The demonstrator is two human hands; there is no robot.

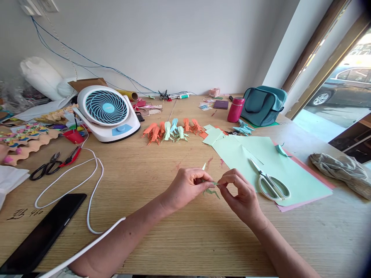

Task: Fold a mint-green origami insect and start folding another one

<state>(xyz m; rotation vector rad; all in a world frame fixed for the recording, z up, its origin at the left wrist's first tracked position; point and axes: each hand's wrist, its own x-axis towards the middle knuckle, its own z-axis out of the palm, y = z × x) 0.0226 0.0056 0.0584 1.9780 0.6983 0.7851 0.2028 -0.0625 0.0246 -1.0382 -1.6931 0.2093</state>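
Between my two hands, above the middle of the table, is a small light-green folded paper figure [211, 191] with thin pointed limbs. My left hand [188, 187] pinches its body between thumb and fingers, which cover part of it. With thumb and forefinger, my right hand [239, 193] grips the tip of one thin limb. Beyond them stands a row of similar folded figures, among them orange ones [153, 132], pale green ones [167, 131] and a blue one [174, 124]. White-handled scissors [272, 185] lie on light-green paper sheets [246, 148] right of my right hand.
A white fan [106, 110] stands at back left. A white cable [97, 185] loops beside a black phone [43, 231] and dark scissors [48, 166]. At back right are a pink flask [235, 109], a teal bag [262, 104] and blue folded figures [243, 128]. A crumpled cloth [342, 172] lies far right.
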